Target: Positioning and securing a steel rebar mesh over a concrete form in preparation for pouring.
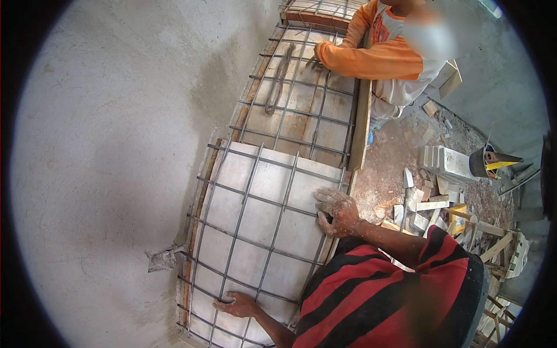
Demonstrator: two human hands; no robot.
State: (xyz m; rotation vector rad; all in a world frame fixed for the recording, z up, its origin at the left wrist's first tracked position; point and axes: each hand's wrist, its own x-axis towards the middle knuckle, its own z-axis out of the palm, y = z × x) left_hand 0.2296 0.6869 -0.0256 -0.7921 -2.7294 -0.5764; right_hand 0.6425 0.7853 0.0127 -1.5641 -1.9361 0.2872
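A rebar mesh point(248, 194) of thin dark crossed bars lies over pale boards point(261, 216) in a long, narrow form beside the wall. My left hand point(239, 305) is closed at a bar crossing near the lower end, thumb above and fingers reaching past the bar. Further up, at the right edge, my dusty right hand point(339, 212) curls around the end of a cross bar; its fingertips are partly hidden. Across the far section, a co-worker's hand point(314, 62) touches the same grid. A bent dark bar point(279, 81) rests on the mesh there.
A rough grey wall point(116, 174) borders the form on the left. Beyond the wooden side board point(361, 124), pale blocks point(447, 162), a black bucket point(480, 163) with tools and scattered wood scraps point(432, 205) lie on the dirt floor. A co-worker in orange sleeves point(371, 60) leans over.
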